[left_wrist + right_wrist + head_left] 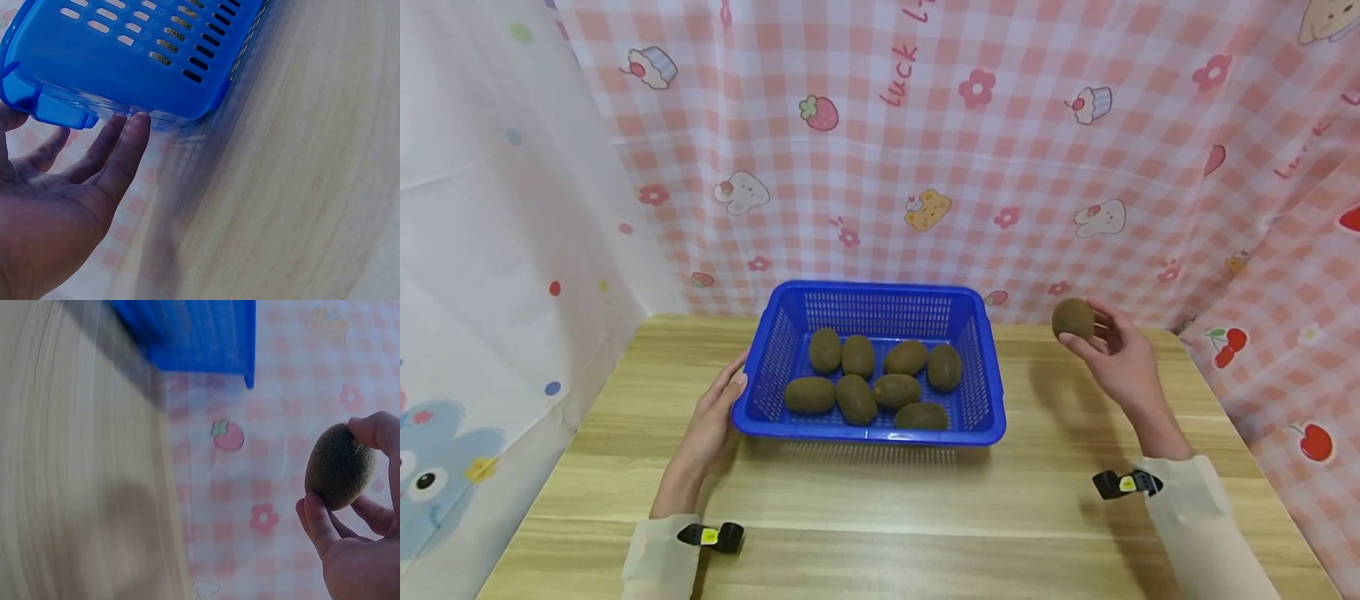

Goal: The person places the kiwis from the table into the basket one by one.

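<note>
In the head view, a blue plastic basket (pixel 868 434) with slotted walls stands at the middle of the table, several brown kiwis (pixel 897 390) lying in it. My left hand (pixel 709 417) is at the basket's left end; in the left wrist view its extended fingertips (pixel 139 125) touch the outside of the wall below the rim. To the right of the basket, my right hand (pixel 1123 362) holds up a single kiwi (pixel 1072 320) above the table. The right wrist view shows this kiwi (pixel 340 467) pinched between thumb and fingers, its long side facing the camera.
The wood-grain table (pixel 865 517) ends at the back against a pink checked cloth (pixel 865 167) with printed pictures. A white patterned cloth (pixel 497 208) hangs on the left side. Black straps with small devices (pixel 718 537) sit on both wrists.
</note>
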The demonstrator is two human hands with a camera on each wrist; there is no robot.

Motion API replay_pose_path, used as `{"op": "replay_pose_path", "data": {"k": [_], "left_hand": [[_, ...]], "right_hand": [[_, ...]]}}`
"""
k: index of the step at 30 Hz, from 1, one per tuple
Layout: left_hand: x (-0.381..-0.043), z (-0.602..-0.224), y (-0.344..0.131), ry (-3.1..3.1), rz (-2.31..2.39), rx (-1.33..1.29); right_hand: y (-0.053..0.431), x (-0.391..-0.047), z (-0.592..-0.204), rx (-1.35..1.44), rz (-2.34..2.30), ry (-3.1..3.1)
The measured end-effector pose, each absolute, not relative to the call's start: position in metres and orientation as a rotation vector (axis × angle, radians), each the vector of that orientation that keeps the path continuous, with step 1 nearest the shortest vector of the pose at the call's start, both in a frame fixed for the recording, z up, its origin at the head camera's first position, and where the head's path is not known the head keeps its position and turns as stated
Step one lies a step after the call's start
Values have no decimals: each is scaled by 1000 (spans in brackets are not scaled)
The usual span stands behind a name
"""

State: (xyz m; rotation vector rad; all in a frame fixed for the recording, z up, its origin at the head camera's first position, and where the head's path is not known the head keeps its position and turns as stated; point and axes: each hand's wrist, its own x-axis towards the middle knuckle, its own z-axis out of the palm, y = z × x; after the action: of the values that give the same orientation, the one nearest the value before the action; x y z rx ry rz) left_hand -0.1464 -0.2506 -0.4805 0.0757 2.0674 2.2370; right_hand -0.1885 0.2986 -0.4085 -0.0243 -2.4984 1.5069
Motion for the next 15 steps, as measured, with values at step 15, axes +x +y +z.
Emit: {"op": "replay_pose_path", "data": {"k": [15], "left_hand": [[-146,-480,-251,2088,2213,74]], "right_hand": [[255,-175,-388,320,1643,-2392]]}}
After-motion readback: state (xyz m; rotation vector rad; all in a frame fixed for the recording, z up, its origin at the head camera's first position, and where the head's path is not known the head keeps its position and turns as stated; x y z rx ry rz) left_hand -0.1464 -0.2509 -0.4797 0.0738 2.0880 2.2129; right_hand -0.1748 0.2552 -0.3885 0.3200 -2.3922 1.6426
